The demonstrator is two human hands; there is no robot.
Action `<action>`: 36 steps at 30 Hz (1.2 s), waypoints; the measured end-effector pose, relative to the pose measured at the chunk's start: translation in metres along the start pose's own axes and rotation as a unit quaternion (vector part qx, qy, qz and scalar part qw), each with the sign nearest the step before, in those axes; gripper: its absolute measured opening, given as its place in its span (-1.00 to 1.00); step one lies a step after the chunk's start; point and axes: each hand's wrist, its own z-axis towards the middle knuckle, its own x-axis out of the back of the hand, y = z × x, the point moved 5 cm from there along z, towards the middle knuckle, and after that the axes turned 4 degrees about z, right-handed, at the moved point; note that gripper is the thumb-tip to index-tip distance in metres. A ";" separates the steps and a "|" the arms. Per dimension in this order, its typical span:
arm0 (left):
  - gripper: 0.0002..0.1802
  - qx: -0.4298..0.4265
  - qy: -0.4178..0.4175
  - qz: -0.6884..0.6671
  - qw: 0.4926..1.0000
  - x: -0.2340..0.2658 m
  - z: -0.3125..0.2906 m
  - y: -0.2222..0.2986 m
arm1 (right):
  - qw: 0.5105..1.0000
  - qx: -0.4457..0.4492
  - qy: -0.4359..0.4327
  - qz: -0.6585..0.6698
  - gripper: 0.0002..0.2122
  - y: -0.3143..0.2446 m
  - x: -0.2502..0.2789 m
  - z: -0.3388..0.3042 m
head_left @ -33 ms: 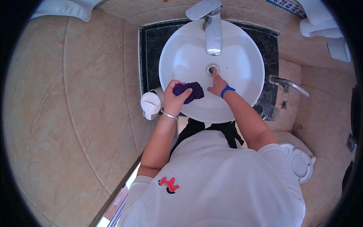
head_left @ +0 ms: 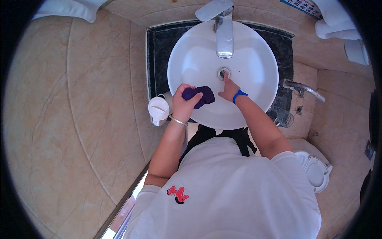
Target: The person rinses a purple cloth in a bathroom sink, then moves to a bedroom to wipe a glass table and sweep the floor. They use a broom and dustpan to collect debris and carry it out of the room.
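Note:
My left hand (head_left: 184, 104) is closed round a crumpled dark purple cloth (head_left: 206, 97), held over the near left part of a round white washbasin (head_left: 256, 95). The thumb presses on the cloth, and part of it sticks out to the right. My right hand (head_left: 230, 88) reaches into the basin with its index finger stretched out to the drain (head_left: 221, 73). Its thumb stands apart, and nothing shows in this hand; the other fingers are partly hidden. Above the drain hangs the spout of a chrome faucet (head_left: 225, 38).
The basin stands on a black stone counter (head_left: 158, 55). A white kettle (head_left: 158, 109) is at its left, clear glasses (head_left: 284, 118) at its near right. A curved metal pipe (head_left: 304, 88) juts out at the right. A white toilet (head_left: 317, 174) stands lower right, and white towels (head_left: 71, 8) hang at the upper left.

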 end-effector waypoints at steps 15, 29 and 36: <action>-0.62 -0.230 -0.069 0.202 0.949 -0.034 -0.038 0.068 | 0.610 -0.092 -0.232 0.752 -0.45 -0.057 -0.021 -0.073; -0.68 -0.270 -0.105 0.187 0.939 -0.048 -0.061 0.086 | 0.480 -0.048 -0.251 0.839 -0.58 -0.067 -0.013 -0.084; -0.93 0.010 -0.073 -0.419 0.905 -0.024 -0.037 0.075 | 0.515 0.108 0.025 0.850 -0.74 -0.109 0.054 -0.127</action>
